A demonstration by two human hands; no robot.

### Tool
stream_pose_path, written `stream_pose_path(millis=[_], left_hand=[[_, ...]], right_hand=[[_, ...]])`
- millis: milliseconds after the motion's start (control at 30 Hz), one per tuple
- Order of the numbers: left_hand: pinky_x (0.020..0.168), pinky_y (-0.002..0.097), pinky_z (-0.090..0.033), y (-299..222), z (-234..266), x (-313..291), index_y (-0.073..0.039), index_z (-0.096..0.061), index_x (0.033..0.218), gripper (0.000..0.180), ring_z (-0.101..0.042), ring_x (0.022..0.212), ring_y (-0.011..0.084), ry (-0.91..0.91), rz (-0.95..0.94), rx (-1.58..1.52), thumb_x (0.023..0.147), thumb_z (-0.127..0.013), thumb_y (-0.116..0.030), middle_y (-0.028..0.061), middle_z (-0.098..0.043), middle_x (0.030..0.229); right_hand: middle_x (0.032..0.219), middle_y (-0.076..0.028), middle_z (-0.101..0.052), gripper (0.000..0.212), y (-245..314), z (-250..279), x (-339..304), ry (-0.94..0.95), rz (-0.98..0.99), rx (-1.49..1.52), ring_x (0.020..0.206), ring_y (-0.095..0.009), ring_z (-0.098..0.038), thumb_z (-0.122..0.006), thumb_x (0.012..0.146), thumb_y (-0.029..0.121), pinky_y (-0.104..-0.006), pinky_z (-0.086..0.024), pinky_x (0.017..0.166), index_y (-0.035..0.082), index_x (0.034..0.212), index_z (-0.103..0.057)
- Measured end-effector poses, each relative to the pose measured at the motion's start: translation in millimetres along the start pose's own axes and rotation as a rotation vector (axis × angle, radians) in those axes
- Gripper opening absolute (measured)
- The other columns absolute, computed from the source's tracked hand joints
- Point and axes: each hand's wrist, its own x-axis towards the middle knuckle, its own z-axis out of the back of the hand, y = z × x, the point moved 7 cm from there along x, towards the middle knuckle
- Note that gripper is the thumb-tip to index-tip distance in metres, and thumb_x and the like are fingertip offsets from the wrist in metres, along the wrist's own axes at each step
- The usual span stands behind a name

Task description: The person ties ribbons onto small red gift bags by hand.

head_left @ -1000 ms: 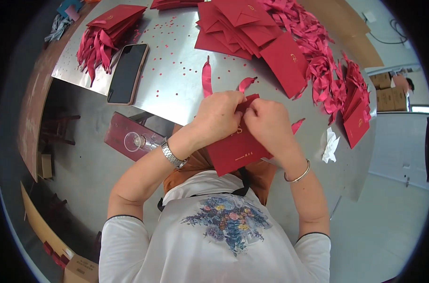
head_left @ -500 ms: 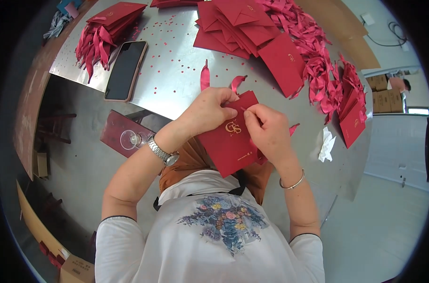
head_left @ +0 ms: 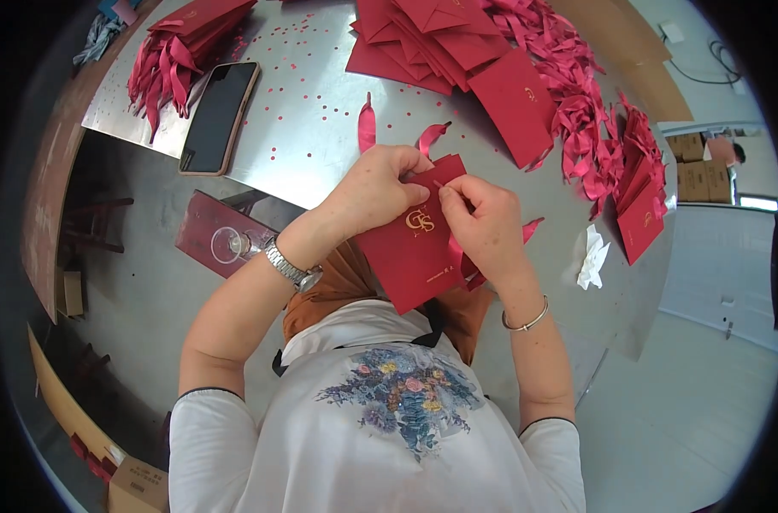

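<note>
A small red paper gift bag (head_left: 403, 265) with gold lettering is held slanted above my lap, at the table's near edge. My left hand (head_left: 385, 186) grips its upper left edge between thumb and fingers. On the other side, my right hand (head_left: 483, 224) pinches at the bag's upper edge, where a thin tip of pink ribbon shows between thumb and forefinger. Two ribbon ends (head_left: 367, 126) stand up beyond my left hand. More ribbon (head_left: 533, 229) sticks out past my right hand. The bag's back and the ribbon's path are hidden.
Flat red bags (head_left: 440, 51) lie piled on the metal table (head_left: 295, 175), beside a heap of pink ribbons (head_left: 581, 128). Ribboned bags lie in a left stack (head_left: 184, 34) and a right one (head_left: 641, 205). A phone (head_left: 220, 118), crumpled white paper (head_left: 592, 258) and red dots lie about.
The whole view has shifted slightly, with the table's things now a little higher. Both hands keep their grip; my right hand has moved only slightly at the bag's upper edge.
</note>
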Motion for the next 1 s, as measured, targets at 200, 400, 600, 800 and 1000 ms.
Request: stream_pose_path(millis=[200, 400, 600, 800, 1000], left_hand=[[0.076, 0.0416, -0.052, -30, 9, 2, 0.002, -0.064, 0.099, 0.024, -0.065, 0.088, 0.0383, -0.192, -0.322, 0.215, 0.076, -0.062, -0.004, 0.0216, -0.066, 0.092], [0.070, 0.0470, -0.050, -27, -7, -16, -0.004, -0.063, 0.090, 0.015, -0.061, 0.084, 0.0420, -0.264, -0.298, 0.513, 0.077, -0.062, -0.012, 0.0214, -0.063, 0.086], [0.070, 0.0475, -0.050, -39, -13, -25, -0.002, -0.063, 0.089, 0.011, -0.062, 0.083, 0.0411, -0.216, -0.428, 0.502, 0.081, -0.056, -0.008, 0.0214, -0.065, 0.086], [0.068, 0.0313, -0.051, 0, 15, 3, -0.002, -0.067, 0.103, 0.020, -0.066, 0.075, 0.0189, 0.025, -0.157, -0.034, 0.088, -0.060, -0.012, 0.0145, -0.069, 0.084], [0.065, 0.0295, -0.050, -18, 15, 6, -0.002, -0.067, 0.098, 0.014, -0.064, 0.070, 0.0166, 0.158, -0.096, 0.224, 0.087, -0.060, -0.009, 0.0107, -0.067, 0.075]], right_hand=[[0.067, -0.020, -0.062, 0.018, 16, 8, 20, 0.008, 0.042, -0.268, 0.063, -0.040, -0.061, -0.061, 0.081, 0.016, -0.0476, -0.049, 0.058, 0.002, 0.071, -0.063], [0.066, -0.021, -0.063, 0.019, 20, -16, 14, 0.175, 0.007, -0.544, 0.062, -0.041, -0.063, -0.059, 0.077, 0.021, -0.0515, -0.051, 0.059, 0.004, 0.069, -0.063], [0.072, -0.018, -0.067, 0.018, 20, -8, 14, 0.154, 0.097, -0.503, 0.067, -0.039, -0.066, -0.056, 0.080, 0.019, -0.0493, -0.053, 0.063, 0.005, 0.077, -0.068], [0.071, -0.018, -0.064, 0.022, 19, -9, 6, 0.106, 0.098, -0.359, 0.066, -0.038, -0.063, -0.061, 0.085, 0.024, -0.0502, -0.050, 0.061, 0.004, 0.075, -0.060], [0.074, -0.013, -0.067, 0.014, 26, -12, 0, 0.027, 0.186, -0.401, 0.066, -0.037, -0.065, -0.063, 0.086, 0.022, -0.0483, -0.052, 0.062, 0.008, 0.084, -0.060]])
